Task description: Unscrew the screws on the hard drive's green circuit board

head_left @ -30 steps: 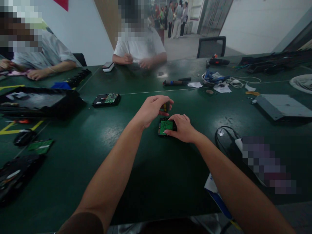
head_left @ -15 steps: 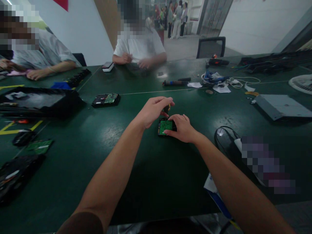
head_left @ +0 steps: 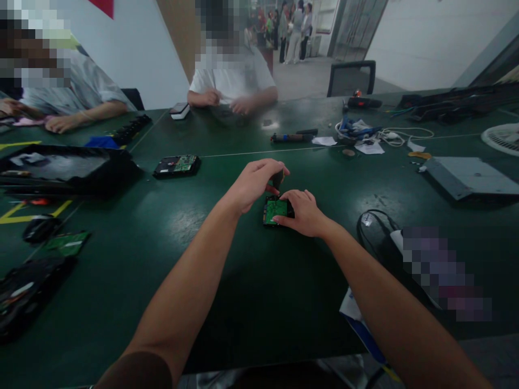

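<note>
A small hard drive [head_left: 273, 211] lies circuit side up, its green board showing, on the dark green table [head_left: 203, 259] in front of me. My right hand [head_left: 302, 212] rests on its right side, fingers curled over the edge and pressing it down. My left hand [head_left: 253, 182] hovers just above the drive's far edge, fingers pinched round the dark handle of a small screwdriver [head_left: 277, 178] that stands upright over the board. Its tip is hidden by my fingers.
A second hard drive [head_left: 177, 165] lies further left, beside a black tray [head_left: 60, 170]. Loose boards and dark parts [head_left: 67, 243] sit at the left edge. Cables and tools [head_left: 360, 132] and a grey metal case [head_left: 470, 178] are at the right. Two people sit across the table.
My left hand has turned the screwdriver handle slightly between its fingers. The right hand and the drive have stayed where they were.
</note>
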Tool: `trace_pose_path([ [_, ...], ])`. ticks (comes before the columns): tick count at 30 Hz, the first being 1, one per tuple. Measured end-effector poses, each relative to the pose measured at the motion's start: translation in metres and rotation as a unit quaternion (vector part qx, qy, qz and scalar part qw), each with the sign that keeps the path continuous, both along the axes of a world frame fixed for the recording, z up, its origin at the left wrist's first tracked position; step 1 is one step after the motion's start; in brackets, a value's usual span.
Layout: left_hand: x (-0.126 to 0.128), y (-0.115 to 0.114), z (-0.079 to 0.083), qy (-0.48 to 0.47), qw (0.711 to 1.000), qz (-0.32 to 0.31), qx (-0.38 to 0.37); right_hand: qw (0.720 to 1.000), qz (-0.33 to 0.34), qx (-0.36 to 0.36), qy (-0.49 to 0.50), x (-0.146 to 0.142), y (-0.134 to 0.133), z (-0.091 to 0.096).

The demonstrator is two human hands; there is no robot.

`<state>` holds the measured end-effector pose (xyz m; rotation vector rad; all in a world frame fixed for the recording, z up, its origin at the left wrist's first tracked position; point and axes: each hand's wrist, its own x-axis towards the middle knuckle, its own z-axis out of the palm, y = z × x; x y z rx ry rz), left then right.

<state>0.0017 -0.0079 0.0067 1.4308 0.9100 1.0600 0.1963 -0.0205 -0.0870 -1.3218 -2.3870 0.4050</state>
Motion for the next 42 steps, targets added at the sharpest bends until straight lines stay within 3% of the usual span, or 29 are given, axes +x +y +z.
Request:
trace_pose_path([
  [16,0.0021,-0.0021,0.0019,-0.045,0.998,-0.016,-0.034,1.0,0.001,-0.009,-0.003,0.0002,0.0,0.0017],
  [27,0.0012,-0.0044,0.0032,-0.002,1.0,-0.024,0.003,1.0,0.003,0.002,0.0,0.0008,0.0004,-0.0008],
  [31,-0.0003,-0.0061,0.0068,0.01,1.0,-0.023,-0.017,1.0,0.0,0.001,0.002,0.0001,0.0,0.0003],
  [36,0.0,-0.0057,0.0059,-0.031,0.997,-0.033,-0.056,1.0,0.0,-0.002,0.004,-0.0002,-0.0002,0.0011],
  [42,0.0015,-0.0038,0.003,-0.06,0.997,-0.026,-0.049,1.0,-0.002,0.001,0.006,0.0004,0.0014,-0.0022],
])
